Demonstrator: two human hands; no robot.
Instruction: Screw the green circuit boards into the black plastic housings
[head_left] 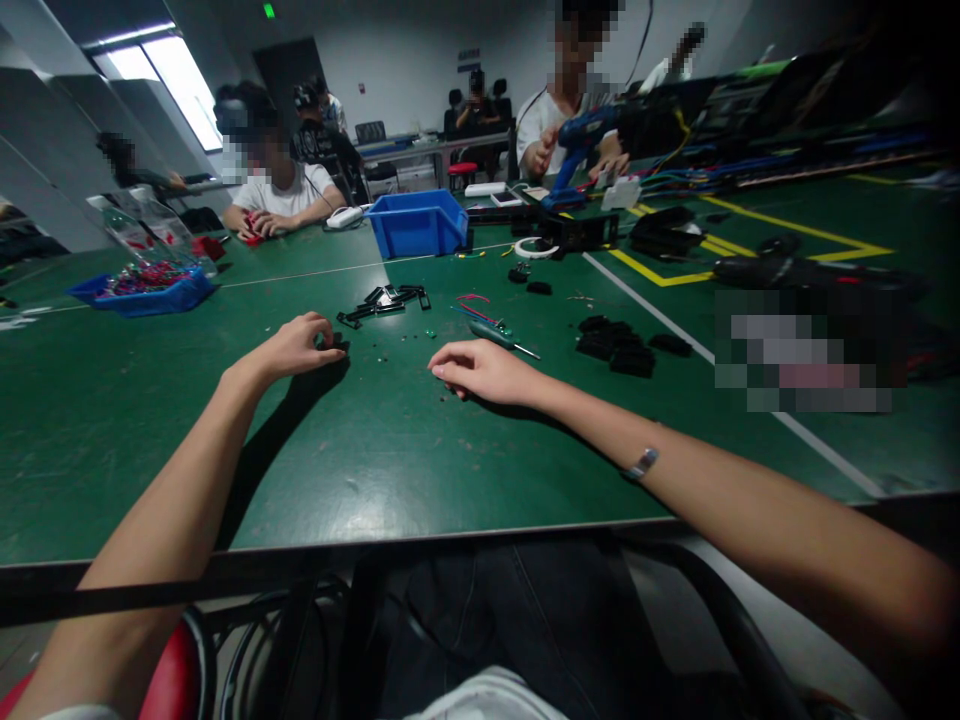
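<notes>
My left hand (300, 345) curls loosely around a small black part (334, 347) mid-worktop; my right hand (484, 370) rests empty, fingers loosely bent. Beyond lie a screwdriver (499, 337) and black clips (386, 300); blue bin (416, 225) toward the green worktop's (337, 450) far edge.

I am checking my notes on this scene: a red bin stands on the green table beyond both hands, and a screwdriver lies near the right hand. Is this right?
Not quite: the bin is blue, not red, as the head view shows. The rest holds: it stands on the green table beyond the left hand and the right hand, and a screwdriver lies near the right hand.
</notes>
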